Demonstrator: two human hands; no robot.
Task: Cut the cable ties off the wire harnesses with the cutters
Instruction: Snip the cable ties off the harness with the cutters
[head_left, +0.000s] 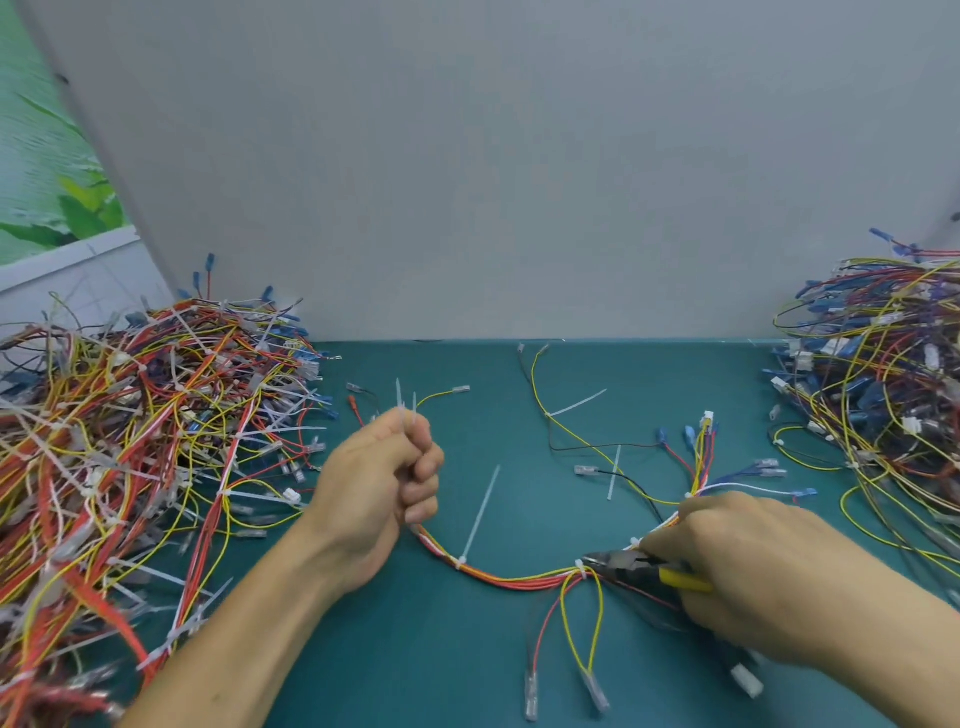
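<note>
Teal matting covers the table (363, 649), and on it a wire harness of red, orange and yellow leads (509, 578) lies in a shallow curve between the person's two hands. The left hand (379, 488) is balled into a fist, its grip closed around the near end of the harness and around a few short, cut white plastic tie pieces (400, 402) that stick up above the knuckles. The right hand (737, 566) has its grip wrapped around the yellow handles of a pair of dark-headed cutters (628, 564). The cutter tip points left and touches a white cable tie (581, 567) where the harness branches. Whether the blades are fully together cannot be told.

A second white cable tie (480, 514) is fastened further left on the same harness, its long tail slanting up and to the right across the table. Two loose white tie strips (614, 473) lie near the thinner yellow and black leads beyond the harness.

A large tangled pile of tied harnesses (130, 415) fills the left side of the table, and another tangled pile with blue connectors (872, 364) sits at the right edge. A plain grey wall panel (467, 156) rises behind the table.
</note>
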